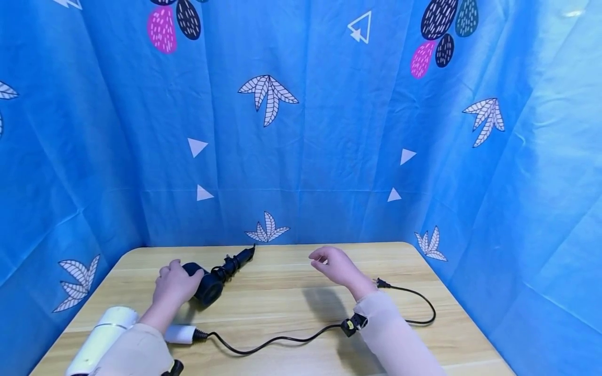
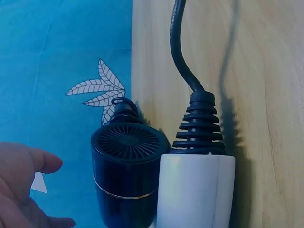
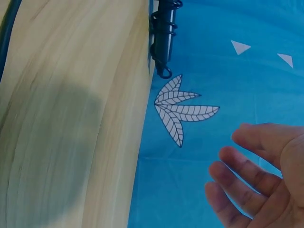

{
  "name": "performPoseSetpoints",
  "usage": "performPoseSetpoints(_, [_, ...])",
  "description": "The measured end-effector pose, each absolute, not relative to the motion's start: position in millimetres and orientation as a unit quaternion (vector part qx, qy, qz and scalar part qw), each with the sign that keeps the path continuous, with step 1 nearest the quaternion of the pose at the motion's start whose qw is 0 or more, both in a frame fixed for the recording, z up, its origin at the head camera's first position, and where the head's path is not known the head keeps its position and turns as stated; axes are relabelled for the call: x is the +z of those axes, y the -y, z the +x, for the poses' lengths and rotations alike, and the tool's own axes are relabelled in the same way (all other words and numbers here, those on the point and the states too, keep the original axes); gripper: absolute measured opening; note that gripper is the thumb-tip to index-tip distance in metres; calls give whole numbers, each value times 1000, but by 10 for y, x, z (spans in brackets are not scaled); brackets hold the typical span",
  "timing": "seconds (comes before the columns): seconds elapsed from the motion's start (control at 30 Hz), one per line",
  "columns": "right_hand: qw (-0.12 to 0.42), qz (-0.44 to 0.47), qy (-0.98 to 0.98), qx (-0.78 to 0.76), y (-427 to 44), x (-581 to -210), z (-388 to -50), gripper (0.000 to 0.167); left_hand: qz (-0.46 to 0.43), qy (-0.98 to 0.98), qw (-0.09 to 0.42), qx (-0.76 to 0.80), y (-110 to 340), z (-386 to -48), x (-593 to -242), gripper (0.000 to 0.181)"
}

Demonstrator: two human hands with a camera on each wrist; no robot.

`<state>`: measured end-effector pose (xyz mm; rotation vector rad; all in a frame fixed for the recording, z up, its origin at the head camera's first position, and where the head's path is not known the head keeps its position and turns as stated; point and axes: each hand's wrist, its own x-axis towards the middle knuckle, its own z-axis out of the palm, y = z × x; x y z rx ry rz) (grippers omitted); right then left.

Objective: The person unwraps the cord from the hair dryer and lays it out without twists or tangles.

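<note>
My left hand (image 1: 175, 286) is beside a black hair dryer (image 1: 209, 290), its fingertips overlapping the dryer's body in the head view; whether they touch cannot be told. In the left wrist view, the thumb and a finger are apart, left of the black dryer (image 2: 126, 180). A black cord is wound round its handle (image 1: 230, 267). A white hair dryer (image 1: 101, 337) lies at the near left, partly hidden by my left forearm; its handle (image 2: 195, 190) shows a black cord sleeve. My right hand (image 1: 336, 265) hovers over the table, fingers loosely bent, holding nothing (image 3: 259, 178).
The white dryer's black cord (image 1: 277, 339) runs rightward across the wooden table (image 1: 282, 308), passes under my right wrist and curves back to a plug (image 1: 383, 283). Blue patterned curtain (image 1: 301, 130) surrounds the table's back and sides.
</note>
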<state>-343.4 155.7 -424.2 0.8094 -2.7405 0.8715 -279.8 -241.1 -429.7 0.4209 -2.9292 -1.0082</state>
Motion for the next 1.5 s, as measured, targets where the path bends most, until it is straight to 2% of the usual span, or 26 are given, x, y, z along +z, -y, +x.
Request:
performPoseSetpoints(0.33, [71,266,914,298,-1387,-4255,-3458,22,163,921,-33,-352,2397,-2841,-4361,104])
performPoseSetpoints(0.83, [57,285,919,267,-1133,-4261,-3506,26,188,921,-50,-337,2306,-2958,-4423,100])
performPoseSetpoints(1.2, [47,301,918,255,-958,-4252,-3516,25,167,941,-55,-289,2326,-3030,-4498,92])
performPoseSetpoints(1.5, [31,301,922,240,-840,-4320,-3562,25,164,937,-54,-303,2348,-3039,-4526,94])
